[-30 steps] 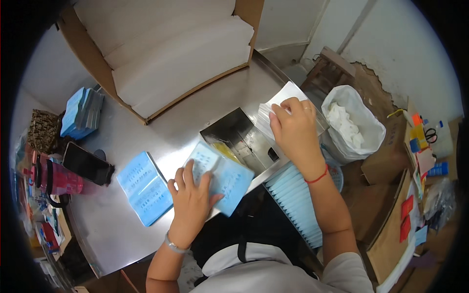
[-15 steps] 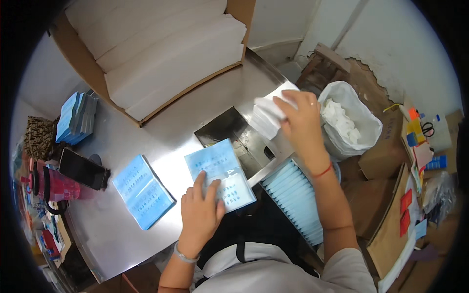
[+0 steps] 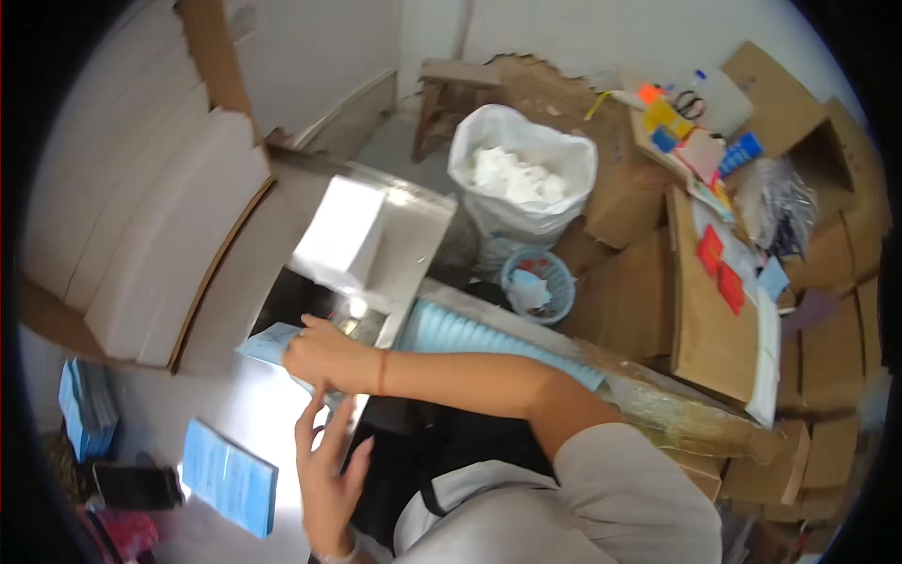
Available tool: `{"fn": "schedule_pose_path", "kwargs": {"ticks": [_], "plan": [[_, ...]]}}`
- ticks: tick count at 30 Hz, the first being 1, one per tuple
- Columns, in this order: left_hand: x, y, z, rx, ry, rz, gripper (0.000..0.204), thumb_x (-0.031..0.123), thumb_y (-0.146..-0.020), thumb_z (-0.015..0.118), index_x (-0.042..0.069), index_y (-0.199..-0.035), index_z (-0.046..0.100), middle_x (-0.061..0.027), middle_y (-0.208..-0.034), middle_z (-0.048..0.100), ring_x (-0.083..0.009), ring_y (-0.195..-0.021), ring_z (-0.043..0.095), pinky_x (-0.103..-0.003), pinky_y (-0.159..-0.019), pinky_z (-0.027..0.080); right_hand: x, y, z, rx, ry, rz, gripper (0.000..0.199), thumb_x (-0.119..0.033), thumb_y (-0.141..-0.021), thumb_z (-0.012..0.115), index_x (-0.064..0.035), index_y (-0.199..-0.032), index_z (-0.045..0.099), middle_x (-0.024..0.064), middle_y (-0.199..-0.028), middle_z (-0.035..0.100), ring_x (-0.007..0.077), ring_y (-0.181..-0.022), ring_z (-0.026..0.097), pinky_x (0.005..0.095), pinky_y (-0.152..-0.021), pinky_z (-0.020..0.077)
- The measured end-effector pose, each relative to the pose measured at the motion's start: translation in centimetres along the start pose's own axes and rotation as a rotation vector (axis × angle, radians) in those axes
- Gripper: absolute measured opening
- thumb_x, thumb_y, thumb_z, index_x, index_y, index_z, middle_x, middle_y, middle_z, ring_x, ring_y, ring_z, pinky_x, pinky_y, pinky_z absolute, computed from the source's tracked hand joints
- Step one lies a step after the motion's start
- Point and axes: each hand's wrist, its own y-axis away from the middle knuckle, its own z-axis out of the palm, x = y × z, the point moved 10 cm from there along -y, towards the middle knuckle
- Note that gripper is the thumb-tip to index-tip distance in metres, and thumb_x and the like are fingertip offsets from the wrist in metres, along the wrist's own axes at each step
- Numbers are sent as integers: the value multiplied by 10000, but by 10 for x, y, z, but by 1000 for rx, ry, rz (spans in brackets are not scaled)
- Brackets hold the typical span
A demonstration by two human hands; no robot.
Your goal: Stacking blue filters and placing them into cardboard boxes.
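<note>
The blue packet point(image 3: 264, 345) lay by the near edge of the metal tabletop point(image 3: 406, 230), jutting out leftward from under the right hand point(image 3: 329, 359), which I judged the nearer of the two. I couldn't tell whether those fingers pinched it or merely pressed, and its long axis was mostly hidden from me. At that same edge, the left hand point(image 3: 329, 461) had its fingers spread, seemingly empty, tips near the right wrist.

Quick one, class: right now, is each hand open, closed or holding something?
Left hand: open, fingers spread, nothing seen in its grip.
Right hand: over the light-blue packet; whether its grip is closed cannot be told.
</note>
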Motion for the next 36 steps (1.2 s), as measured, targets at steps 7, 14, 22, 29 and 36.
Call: {"fn": "schedule_pose_path", "kwargs": {"ticks": [7, 14, 22, 29, 36], "plan": [[-115, 83, -76, 66, -1025, -636, 739, 270, -856, 655, 205, -1524, 345, -162, -1590, 243, -397, -1440, 262, -541, -1147, 212, 4, 74, -153, 906, 224, 142, 92, -106, -743, 663, -18, -769, 664, 106, -780, 593, 278, -751, 576, 485, -946, 446], [-198, 128, -146, 431, -1004, -456, 482, 367, -946, 586, 59, -1302, 481, -185, -1213, 513, -392, -1129, 495, -518, -907, 416, 52, 72, -135, 831, 470, 283, 189, -104, -721, 612, 39, -831, 669, 157, -813, 544, 336, -817, 541, 582, -1018, 396], [-115, 137, -191, 699, -776, -241, 402, 385, -945, 585, 65, -1188, 603, -234, -1057, 588, -449, -970, 561, -567, -827, 470, 64, 49, -133, 726, 355, 212, 145, -180, -658, 658, -37, -647, 639, 122, -783, 567, 265, -814, 533, 503, -896, 431], [-35, 32, -195, 657, -743, 65, 379, 85, -829, 681, 21, -1175, 539, -187, -1178, 560, -317, -1097, 539, -402, -975, 386, 70, 68, -159, 708, 197, 213, 221, -102, -734, 697, 1, -929, 711, 145, -1071, 598, 317, -995, 532, 401, -921, 443], [-42, 19, 8, 252, -497, -93, 253, 106, -779, 729, 22, -953, 566, -233, -1334, 450, -447, -1244, 413, -548, -1025, 325, 80, 56, -150, 630, 160, 190, 359, -101, -718, 691, 20, -1056, 681, 204, -1229, 578, 367, -1130, 519, 437, -1019, 417]]}}
